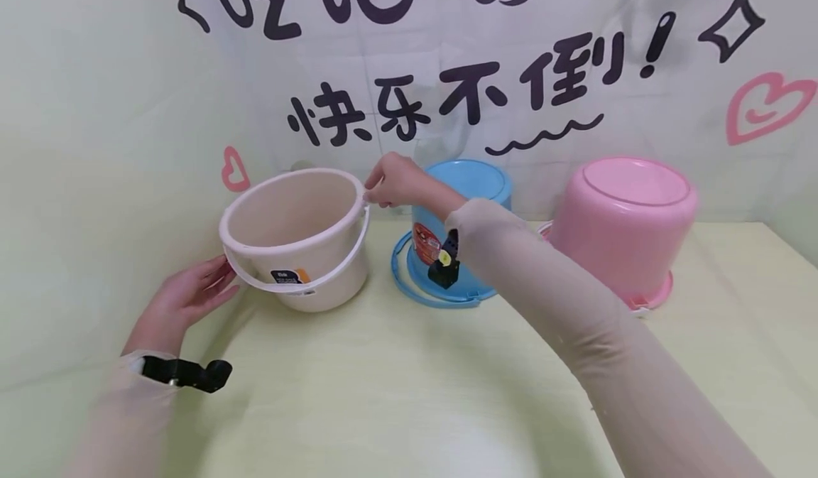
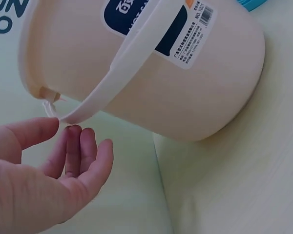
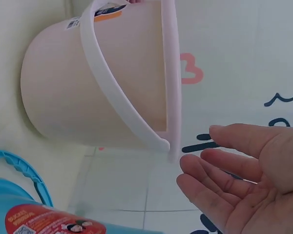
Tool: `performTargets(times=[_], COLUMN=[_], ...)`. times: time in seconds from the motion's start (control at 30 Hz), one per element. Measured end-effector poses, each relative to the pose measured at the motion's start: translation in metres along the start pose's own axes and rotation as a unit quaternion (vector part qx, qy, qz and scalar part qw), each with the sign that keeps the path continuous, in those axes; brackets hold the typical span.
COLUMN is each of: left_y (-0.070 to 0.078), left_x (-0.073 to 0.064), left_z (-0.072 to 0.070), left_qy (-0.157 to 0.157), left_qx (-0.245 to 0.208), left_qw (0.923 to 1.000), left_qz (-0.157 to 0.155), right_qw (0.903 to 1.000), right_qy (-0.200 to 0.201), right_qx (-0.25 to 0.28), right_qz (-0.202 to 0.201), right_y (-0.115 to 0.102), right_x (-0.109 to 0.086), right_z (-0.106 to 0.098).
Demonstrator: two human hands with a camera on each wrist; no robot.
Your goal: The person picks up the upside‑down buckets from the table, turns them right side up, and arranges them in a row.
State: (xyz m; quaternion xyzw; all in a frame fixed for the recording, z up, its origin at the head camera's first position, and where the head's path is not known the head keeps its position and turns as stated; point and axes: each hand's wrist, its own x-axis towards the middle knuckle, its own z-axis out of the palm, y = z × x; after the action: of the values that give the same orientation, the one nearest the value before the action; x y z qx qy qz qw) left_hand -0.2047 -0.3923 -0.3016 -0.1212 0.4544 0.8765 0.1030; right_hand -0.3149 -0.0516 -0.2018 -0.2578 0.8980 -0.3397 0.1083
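Observation:
A cream bucket (image 1: 332, 265) stands upright at the left on the table, its pale handle (image 2: 132, 53) hanging down across the label side. Beside its left edge is my left hand (image 1: 192, 293), fingers loosely bent, with thumb and fingertips right at the handle's end in the left wrist view. My right hand (image 1: 396, 182) is at the bucket's right rim. In the right wrist view the fingers (image 3: 210, 180) are relaxed, a small gap from the rim (image 3: 172, 73), with nothing between them.
A blue bucket (image 1: 469, 180) stands upside down right of the cream one, its handle (image 1: 409, 290) lying on the table (image 1: 358, 393). Farther right is an upside-down pink bucket (image 1: 626, 236). Behind them hangs a white sheet (image 1: 409, 52) with black lettering.

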Motion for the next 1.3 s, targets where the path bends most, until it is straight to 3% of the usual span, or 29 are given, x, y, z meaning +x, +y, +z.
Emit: performTargets(times=[0.27, 0.5, 0.63, 1.0, 1.3], left_y=[-0.007, -0.022, -0.037, -0.088, -0.113], left_x=[-0.021, -0.036, -0.040, -0.031, -0.003], left_z=[0.016, 0.033, 0.050, 0.111, 0.148], left_qy=[0.028, -0.005, -0.032, -0.137, -0.167], left_qx=[0.079, 0.139, 0.168, 0.272, 0.282], left_qw=[0.9955, 0.9887, 0.9827, 0.9498, 0.9442], left_qz=[0.045, 0.057, 0.070, 0.071, 0.035], right_qw=[0.9986, 0.9958, 0.9945, 0.9959, 0.9984], right_qy=[0.000, 0.012, 0.024, 0.039, 0.037], right_qx=[-0.026, -0.029, -0.027, -0.023, -0.024], right_qz=[-0.046, -0.086, -0.098, -0.079, -0.036], right_y=[0.015, 0.037, 0.055, 0.108, 0.133], right_x=[-0.033, -0.061, -0.076, -0.123, -0.142], right_z=[-0.009, -0.017, -0.021, -0.029, -0.032])
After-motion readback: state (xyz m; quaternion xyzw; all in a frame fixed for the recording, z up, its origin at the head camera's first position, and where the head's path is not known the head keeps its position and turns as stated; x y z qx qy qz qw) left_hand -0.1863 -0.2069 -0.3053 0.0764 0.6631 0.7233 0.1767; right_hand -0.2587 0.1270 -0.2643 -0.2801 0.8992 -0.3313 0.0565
